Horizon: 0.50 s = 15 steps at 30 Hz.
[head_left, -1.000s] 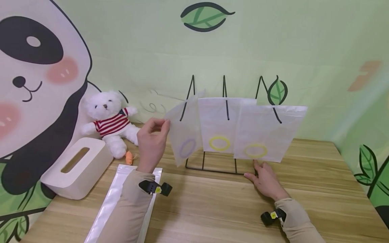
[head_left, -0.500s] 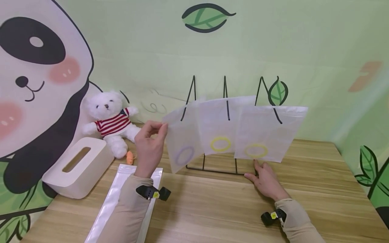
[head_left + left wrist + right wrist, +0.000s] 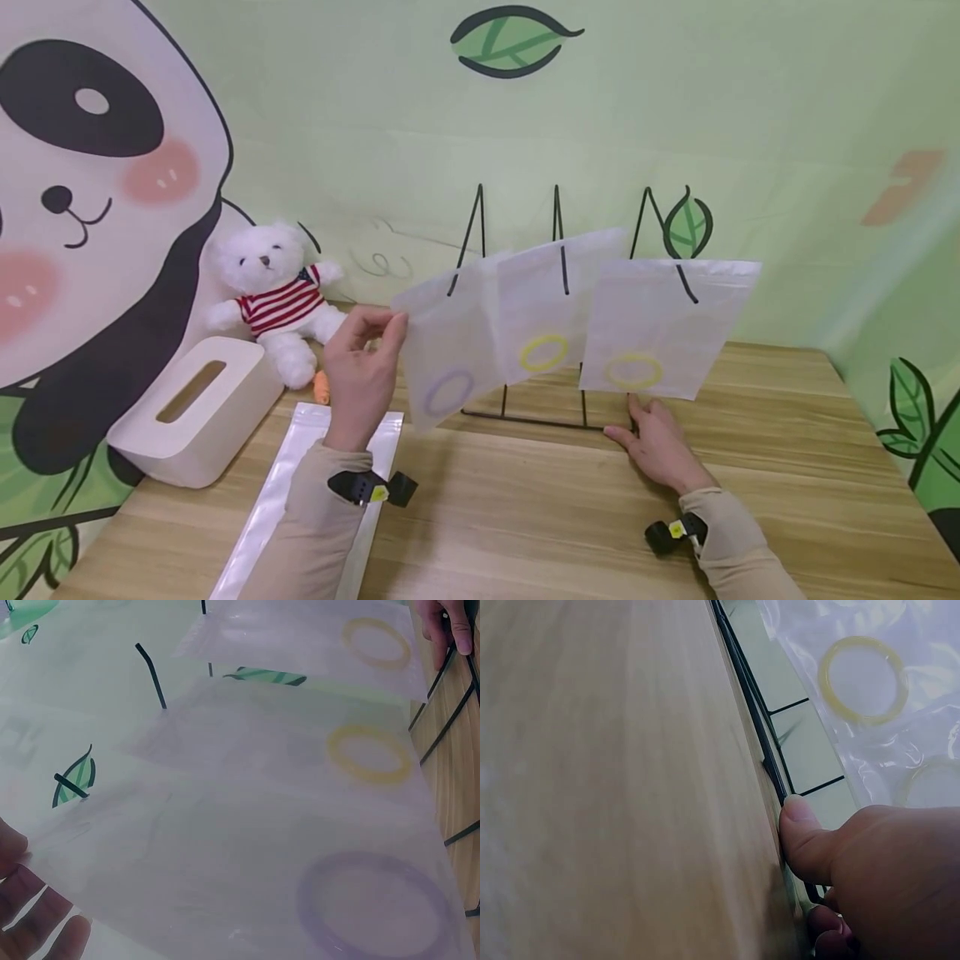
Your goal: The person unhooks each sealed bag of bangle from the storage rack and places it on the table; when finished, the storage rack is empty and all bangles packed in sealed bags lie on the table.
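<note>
In the head view my left hand (image 3: 363, 367) pinches the left edge of a translucent plastic pouch (image 3: 457, 325) with a purple ring (image 3: 309, 900) inside. This pouch hangs at the left hook of a black wire display rack (image 3: 540, 422) and is pulled out to the left. A middle pouch (image 3: 558, 283), holding a yellow ring, hangs tilted, its right side higher. On the right hook a third pouch (image 3: 675, 317), also with a yellow ring, hangs nearly level. My right hand (image 3: 660, 446) grips the rack's front right base corner; the right wrist view shows the thumb against the bar.
A silvery flat pouch (image 3: 258, 517) lies under my left forearm. Further left stand a white tissue box (image 3: 240, 392) and a white teddy bear (image 3: 281, 308) in a striped shirt. Beside the bear lies a small orange carrot-like thing (image 3: 322, 387). A printed green backdrop (image 3: 337, 125) rises behind.
My left hand has moved left and slightly down, drawing the left pouch out flatter. The middle pouch has tilted, its right side rising. My right hand and the rack have stayed put.
</note>
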### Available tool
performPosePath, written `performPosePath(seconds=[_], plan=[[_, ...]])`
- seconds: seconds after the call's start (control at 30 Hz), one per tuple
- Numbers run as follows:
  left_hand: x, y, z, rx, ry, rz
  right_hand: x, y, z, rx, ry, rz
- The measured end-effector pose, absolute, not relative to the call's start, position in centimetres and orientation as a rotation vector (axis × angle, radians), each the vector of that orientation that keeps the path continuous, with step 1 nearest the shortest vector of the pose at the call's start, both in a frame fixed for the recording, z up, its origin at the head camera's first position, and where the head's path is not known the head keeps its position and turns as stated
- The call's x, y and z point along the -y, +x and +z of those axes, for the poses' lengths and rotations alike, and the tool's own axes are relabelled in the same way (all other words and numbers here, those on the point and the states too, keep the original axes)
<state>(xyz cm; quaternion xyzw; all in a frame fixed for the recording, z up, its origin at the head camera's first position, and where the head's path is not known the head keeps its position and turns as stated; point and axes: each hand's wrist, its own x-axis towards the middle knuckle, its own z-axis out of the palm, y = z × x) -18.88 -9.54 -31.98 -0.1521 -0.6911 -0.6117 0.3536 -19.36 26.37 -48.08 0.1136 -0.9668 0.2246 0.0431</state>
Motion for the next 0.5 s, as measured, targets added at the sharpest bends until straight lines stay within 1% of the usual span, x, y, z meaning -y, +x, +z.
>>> performPosePath(seconds=[0.27, 0.5], plan=[[10.4, -19.7, -34.1, 1.764, -0.368, -1.628, -26.4, -19.6, -48.1, 2.953, 0.346, 0.678], [10.7, -19.3, -34.4, 1.722, -0.398, -1.64, -26.3, -19.5, -48.1, 2.945, 0.355, 0.665]])
